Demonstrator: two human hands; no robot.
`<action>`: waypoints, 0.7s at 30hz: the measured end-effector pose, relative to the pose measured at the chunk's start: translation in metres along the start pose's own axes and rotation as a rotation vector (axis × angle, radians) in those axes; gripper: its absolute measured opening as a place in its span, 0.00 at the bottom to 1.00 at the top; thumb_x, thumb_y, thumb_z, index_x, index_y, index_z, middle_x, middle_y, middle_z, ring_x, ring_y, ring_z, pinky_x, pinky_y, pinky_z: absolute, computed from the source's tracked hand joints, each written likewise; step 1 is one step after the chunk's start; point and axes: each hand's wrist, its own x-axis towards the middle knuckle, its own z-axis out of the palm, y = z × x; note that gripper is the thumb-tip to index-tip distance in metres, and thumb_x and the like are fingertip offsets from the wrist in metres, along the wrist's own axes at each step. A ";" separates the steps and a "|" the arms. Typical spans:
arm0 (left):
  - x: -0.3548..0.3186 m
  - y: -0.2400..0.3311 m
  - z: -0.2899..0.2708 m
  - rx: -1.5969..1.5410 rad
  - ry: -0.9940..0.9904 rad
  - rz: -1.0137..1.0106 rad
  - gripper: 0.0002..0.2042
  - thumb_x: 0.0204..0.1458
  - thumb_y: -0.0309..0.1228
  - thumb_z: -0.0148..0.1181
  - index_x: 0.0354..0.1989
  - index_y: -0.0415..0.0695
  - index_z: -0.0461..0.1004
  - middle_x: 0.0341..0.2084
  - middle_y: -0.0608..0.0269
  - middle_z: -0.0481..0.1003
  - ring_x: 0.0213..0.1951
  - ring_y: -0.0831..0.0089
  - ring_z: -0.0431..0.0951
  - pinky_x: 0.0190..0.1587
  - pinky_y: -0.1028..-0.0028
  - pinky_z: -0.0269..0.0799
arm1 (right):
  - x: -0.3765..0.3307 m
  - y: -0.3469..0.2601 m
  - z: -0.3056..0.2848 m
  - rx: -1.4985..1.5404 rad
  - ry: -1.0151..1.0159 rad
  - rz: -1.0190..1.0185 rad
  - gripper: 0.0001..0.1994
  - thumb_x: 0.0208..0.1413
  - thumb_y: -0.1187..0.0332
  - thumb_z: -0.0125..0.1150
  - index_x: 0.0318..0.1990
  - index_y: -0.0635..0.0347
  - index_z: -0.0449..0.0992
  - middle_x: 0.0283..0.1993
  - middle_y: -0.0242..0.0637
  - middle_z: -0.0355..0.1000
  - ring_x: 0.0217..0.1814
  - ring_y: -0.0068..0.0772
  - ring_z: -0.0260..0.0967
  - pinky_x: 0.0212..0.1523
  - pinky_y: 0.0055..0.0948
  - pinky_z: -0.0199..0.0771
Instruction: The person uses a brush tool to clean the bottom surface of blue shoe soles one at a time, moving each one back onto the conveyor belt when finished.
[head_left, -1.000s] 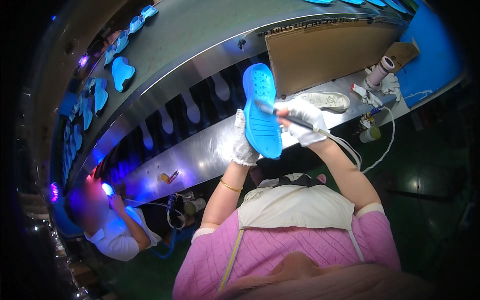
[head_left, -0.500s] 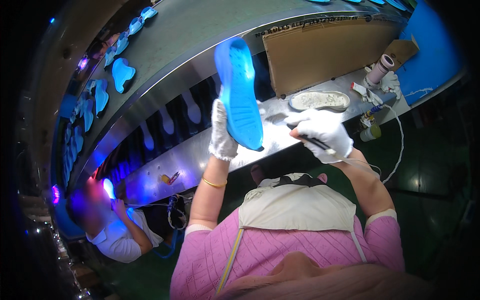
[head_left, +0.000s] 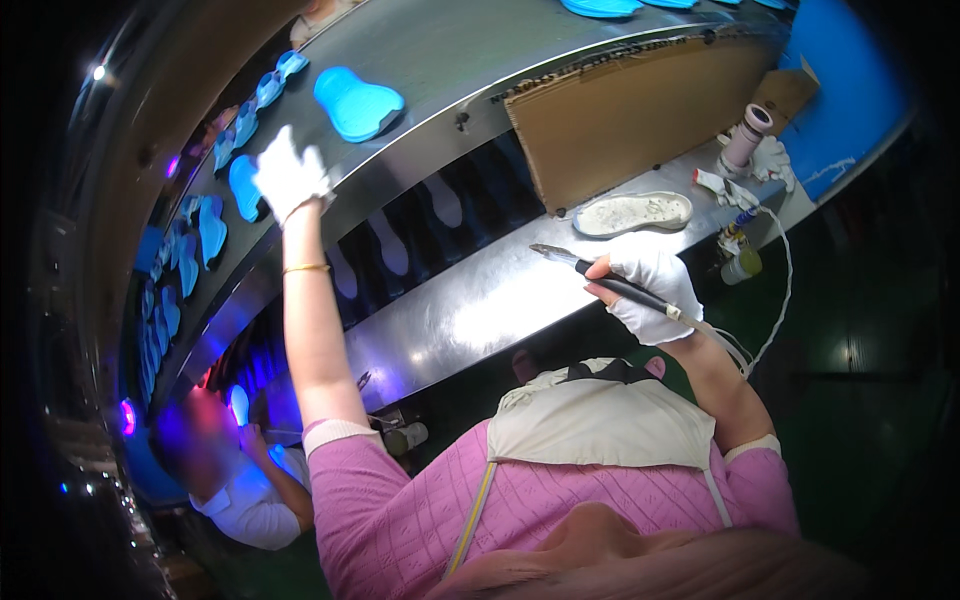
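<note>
Brush (head_left: 632, 291) clamped in the right hand (head_left: 652, 268), left hand (head_left: 292, 174) out over the belt (head_left: 450, 62)!

Up close, the right grip closes round the black handle pen-style, probably for fine control, the tip angled over the shiny tabletop (head_left: 450, 322). Just beyond lies a pale sole (head_left: 634, 213), seemingly parked beside the cardboard (head_left: 640, 120) to leave working room. Farther out, the left grip is spread, fingers apart, nothing visible in it, between one blue sole (head_left: 243, 187) and a second blue sole (head_left: 358, 104), both on the belt; whether it touches the former, can't tell.
</note>
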 end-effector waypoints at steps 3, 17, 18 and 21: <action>-0.007 -0.046 -0.008 0.280 -0.031 -0.025 0.28 0.48 0.42 0.58 0.60 0.55 0.66 0.58 0.60 0.67 0.58 0.60 0.65 0.60 0.55 0.55 | -0.006 0.004 -0.006 -0.053 0.000 -0.001 0.12 0.40 0.81 0.70 0.33 0.60 0.76 0.34 0.41 0.76 0.33 0.37 0.74 0.34 0.27 0.73; -0.070 0.009 -0.097 -0.848 0.163 -0.096 0.12 0.48 0.31 0.70 0.40 0.41 0.77 0.34 0.67 0.75 0.37 0.75 0.73 0.45 0.76 0.67 | -0.004 0.022 0.000 0.082 -0.039 0.100 0.10 0.45 0.81 0.68 0.35 0.59 0.76 0.35 0.38 0.74 0.33 0.29 0.72 0.35 0.25 0.72; -0.069 0.012 -0.107 -1.140 0.219 -0.193 0.12 0.49 0.32 0.69 0.39 0.41 0.77 0.34 0.67 0.76 0.37 0.74 0.74 0.45 0.76 0.69 | -0.003 0.024 0.000 0.071 -0.038 0.103 0.10 0.45 0.82 0.67 0.35 0.60 0.75 0.33 0.36 0.72 0.32 0.27 0.71 0.35 0.23 0.72; -0.067 0.010 -0.136 -1.649 0.361 -0.243 0.14 0.59 0.39 0.57 0.38 0.37 0.76 0.35 0.57 0.77 0.40 0.69 0.76 0.45 0.70 0.75 | -0.002 0.033 0.006 0.252 0.015 0.240 0.09 0.46 0.81 0.66 0.35 0.62 0.75 0.32 0.35 0.72 0.32 0.24 0.70 0.34 0.21 0.71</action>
